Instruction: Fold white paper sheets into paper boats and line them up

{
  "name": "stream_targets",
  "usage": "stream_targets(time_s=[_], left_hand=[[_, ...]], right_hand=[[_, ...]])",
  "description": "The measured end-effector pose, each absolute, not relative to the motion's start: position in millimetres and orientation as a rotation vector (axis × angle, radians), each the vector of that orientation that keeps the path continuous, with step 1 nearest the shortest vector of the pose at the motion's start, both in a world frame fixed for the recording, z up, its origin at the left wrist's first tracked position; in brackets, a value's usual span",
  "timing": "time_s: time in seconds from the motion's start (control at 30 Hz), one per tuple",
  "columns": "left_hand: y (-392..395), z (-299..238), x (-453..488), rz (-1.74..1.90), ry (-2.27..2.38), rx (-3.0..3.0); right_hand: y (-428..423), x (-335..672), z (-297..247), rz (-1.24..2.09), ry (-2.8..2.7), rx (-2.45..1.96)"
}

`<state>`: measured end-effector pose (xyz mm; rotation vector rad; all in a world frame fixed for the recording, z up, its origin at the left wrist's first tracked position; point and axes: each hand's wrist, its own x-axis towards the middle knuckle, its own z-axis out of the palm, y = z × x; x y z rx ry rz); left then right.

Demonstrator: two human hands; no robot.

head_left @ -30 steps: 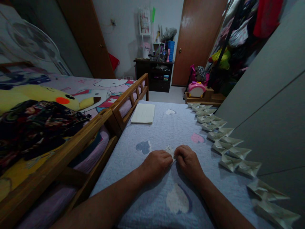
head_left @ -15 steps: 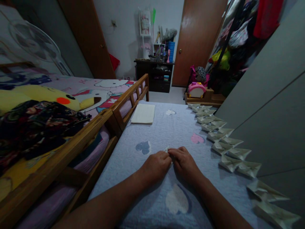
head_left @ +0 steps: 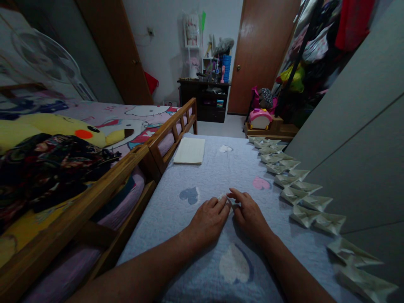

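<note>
My left hand (head_left: 211,219) lies over a small piece of folded paper (head_left: 231,205) on the bedspread, its fingers pressed down on it. Most of the paper is hidden under those fingers; only a pale edge shows. Close on the other side is my right hand (head_left: 248,212), index finger raised and stretched out, thumb apart from it, beside the paper's edge. Along the right side of the bed stand several folded paper boats (head_left: 304,215) in a row. A stack of pale paper sheets (head_left: 190,151) lies at the far left of the bedspread.
A light blue bedspread (head_left: 164,252) with heart patches is under my hands. To the left runs a wooden bed rail (head_left: 139,155), with a yellow plush toy (head_left: 63,126) and dark patterned cloth (head_left: 47,168) beyond. A pale cabinet (head_left: 362,147) borders the right side.
My left fingers have gone from a curled pinch to lying flatter on the paper. My right index finger has lifted and spread away from the thumb. The boats and sheets are unmoved.
</note>
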<state>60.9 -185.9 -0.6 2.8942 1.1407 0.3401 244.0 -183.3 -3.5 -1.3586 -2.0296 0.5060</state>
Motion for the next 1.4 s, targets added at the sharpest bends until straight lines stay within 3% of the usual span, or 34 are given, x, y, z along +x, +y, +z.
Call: stream_targets(time_s=[0.53, 1.4], left_hand=[[-188, -3, 69, 0.347, 1.011, 2.952], [-190, 9, 60, 0.186, 1.278, 2.857]], right_hand=[[-183, 236, 1, 0.443, -2.169, -1.461], [-190, 244, 14, 0.329, -2.234, -1.573]])
